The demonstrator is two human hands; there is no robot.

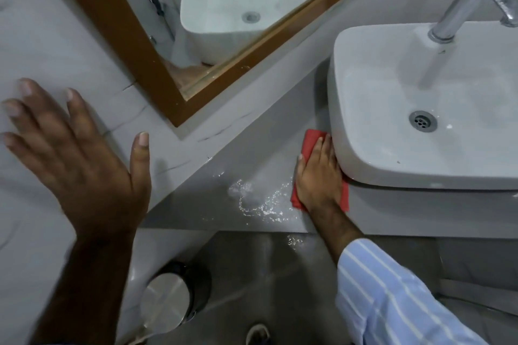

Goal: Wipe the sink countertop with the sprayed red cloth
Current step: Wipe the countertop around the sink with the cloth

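The red cloth (pixel 309 145) lies flat on the grey countertop (pixel 252 159), tight against the left side of the white basin (pixel 420 98). My right hand (pixel 319 176) presses down on the cloth with its fingers flat, covering most of it. A patch of wet droplets (pixel 258 202) glistens on the counter just left of the cloth. My left hand (pixel 75 154) is spread open, fingers apart, flat against the marble side wall (pixel 33 36) at the left. It holds nothing.
A chrome tap (pixel 471 0) stands at the basin's back. A wood-framed mirror (pixel 157 64) hangs on the back wall above the counter. Below the counter's front edge, a steel bin (pixel 168 300) stands on the floor, and a shoe tip (pixel 256 333) shows.
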